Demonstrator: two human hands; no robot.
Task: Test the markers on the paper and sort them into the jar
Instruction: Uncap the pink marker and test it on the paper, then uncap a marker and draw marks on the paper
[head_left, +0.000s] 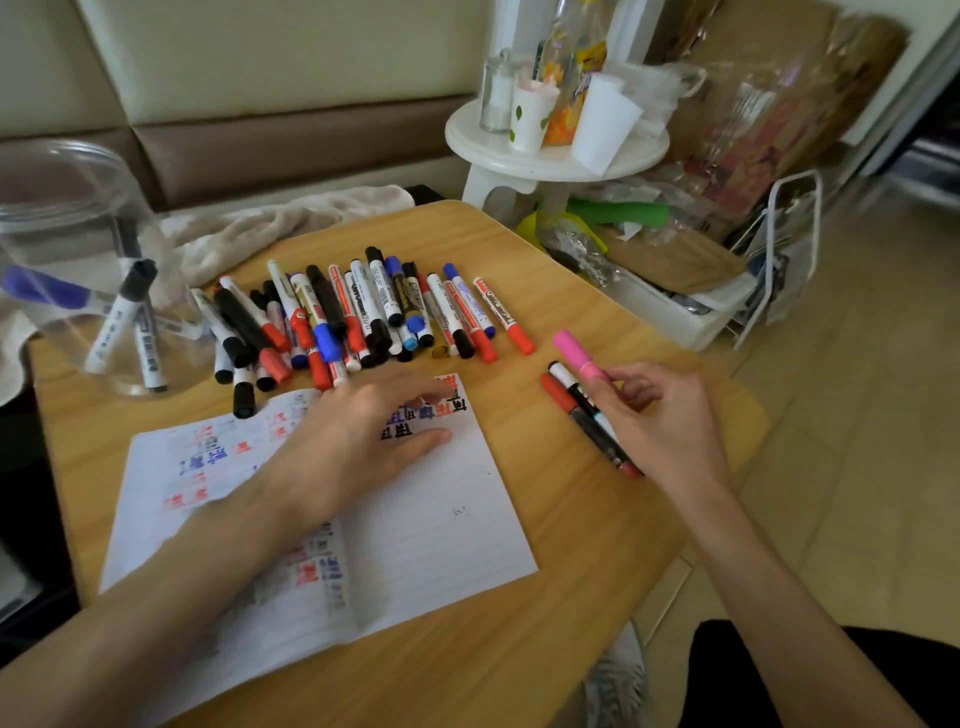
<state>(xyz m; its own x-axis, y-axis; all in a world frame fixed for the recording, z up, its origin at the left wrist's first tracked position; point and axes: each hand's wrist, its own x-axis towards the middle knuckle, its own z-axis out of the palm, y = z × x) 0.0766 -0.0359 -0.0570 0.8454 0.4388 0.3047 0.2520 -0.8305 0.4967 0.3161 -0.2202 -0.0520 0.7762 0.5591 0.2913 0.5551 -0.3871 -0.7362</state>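
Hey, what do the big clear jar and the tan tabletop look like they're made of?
The large clear jar looks like glossy transparent plastic, possibly glass: the markers inside show through its wall. The tan tabletop looks like wood or wood-look laminate with a smooth, low-sheen finish: straight pale grain lines run along it.
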